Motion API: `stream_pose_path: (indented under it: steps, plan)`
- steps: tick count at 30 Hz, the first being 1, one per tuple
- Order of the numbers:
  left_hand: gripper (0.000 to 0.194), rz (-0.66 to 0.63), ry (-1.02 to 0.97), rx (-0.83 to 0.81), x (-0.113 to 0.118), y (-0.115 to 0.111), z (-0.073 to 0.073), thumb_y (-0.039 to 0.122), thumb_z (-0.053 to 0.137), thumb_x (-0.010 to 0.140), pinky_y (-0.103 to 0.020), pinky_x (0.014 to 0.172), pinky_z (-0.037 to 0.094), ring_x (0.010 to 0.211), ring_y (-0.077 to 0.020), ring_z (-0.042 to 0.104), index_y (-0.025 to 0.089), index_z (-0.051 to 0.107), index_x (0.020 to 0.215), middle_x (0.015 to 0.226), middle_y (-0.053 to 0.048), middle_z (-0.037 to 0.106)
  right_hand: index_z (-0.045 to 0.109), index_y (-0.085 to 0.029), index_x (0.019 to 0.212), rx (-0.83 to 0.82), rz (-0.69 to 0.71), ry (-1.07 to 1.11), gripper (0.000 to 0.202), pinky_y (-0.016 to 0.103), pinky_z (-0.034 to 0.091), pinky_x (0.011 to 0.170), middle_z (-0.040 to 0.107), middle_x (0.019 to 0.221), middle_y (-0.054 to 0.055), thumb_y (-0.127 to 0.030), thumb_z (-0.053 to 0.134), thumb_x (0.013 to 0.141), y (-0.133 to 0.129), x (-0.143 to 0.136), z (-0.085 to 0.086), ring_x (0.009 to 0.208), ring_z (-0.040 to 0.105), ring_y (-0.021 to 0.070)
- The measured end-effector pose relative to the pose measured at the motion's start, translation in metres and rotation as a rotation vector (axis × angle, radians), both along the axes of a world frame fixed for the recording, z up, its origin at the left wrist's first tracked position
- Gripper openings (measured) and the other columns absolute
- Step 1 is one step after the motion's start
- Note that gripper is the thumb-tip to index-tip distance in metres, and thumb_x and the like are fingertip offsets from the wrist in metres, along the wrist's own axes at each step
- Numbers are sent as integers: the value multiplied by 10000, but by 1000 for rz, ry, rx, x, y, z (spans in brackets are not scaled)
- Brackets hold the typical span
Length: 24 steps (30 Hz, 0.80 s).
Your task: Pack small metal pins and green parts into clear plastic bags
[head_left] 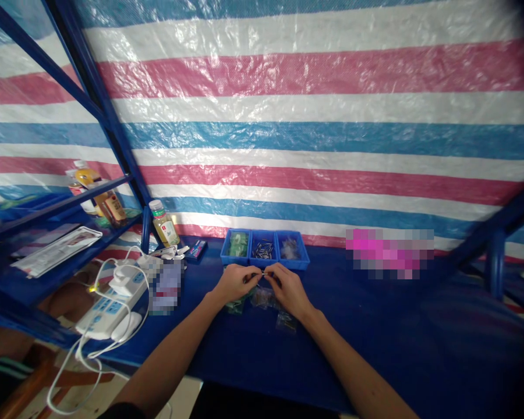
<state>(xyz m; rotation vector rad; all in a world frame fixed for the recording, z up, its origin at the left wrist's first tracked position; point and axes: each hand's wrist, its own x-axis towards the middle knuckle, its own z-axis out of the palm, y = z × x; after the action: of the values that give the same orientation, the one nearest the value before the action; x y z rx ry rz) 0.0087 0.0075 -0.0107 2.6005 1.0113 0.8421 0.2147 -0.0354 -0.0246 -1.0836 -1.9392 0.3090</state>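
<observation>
My left hand (pixel 240 280) and my right hand (pixel 284 284) meet over the middle of the blue table. Between their fingertips is a small, thin metallic piece (pixel 264 273), pinched from both sides; its exact kind is too small to make out. Just beyond the hands stand three joined blue bins. The left bin holds green packets (pixel 237 243), the middle one small dark metal pieces (pixel 263 250), the right one clear plastic bags (pixel 290 249). Below my hands lie a green packet (pixel 234 306), a clear bag (pixel 264 298) and another small clear bag (pixel 286 321).
To the left, a white power strip (pixel 109 305) lies among tangled white cables. Near it are a drink bottle (pixel 164 224), a small dark box (pixel 196 250) and a blurred pale packet (pixel 166 286). A blurred pink item (pixel 386 251) sits at right. Blue metal posts (pixel 109 116) frame the table.
</observation>
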Motion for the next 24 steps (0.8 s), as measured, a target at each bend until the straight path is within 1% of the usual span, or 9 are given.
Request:
stream_pose_path:
  steps: [8, 15, 19, 24]
  plan:
    - [207, -19, 0, 27, -1, 0, -2, 304, 578, 966, -207, 608, 405, 536, -102, 572, 201, 756, 982, 600, 16, 631, 636, -242, 993, -7, -4, -23, 173, 282, 495, 823, 679, 984, 47, -234, 469, 1034, 1, -1, -4, 861, 666, 194]
    - [216, -49, 1, 95, -1, 1, -6, 298, 565, 972, -219, 610, 414, 557, -116, 596, 200, 758, 981, 611, 4, 657, 630, -237, 933, -32, -24, -49, 237, 292, 484, 792, 672, 931, 45, -261, 429, 1057, 2, 0, -8, 835, 660, 199]
    - [202, -42, 9, 100, -2, 2, -6, 290, 579, 964, -223, 614, 415, 570, -121, 613, 206, 760, 999, 621, 3, 666, 616, -235, 937, -27, 3, -21, 211, 289, 486, 791, 664, 926, 46, -250, 438, 1048, 2, -1, -8, 821, 654, 195]
    - [187, -33, 20, 72, -3, 2, -5, 275, 588, 959, -223, 604, 401, 553, -113, 599, 213, 757, 1011, 609, 13, 654, 611, -237, 954, -14, 22, 23, 168, 288, 490, 806, 658, 937, 46, -221, 461, 1028, 4, -3, -10, 824, 645, 193]
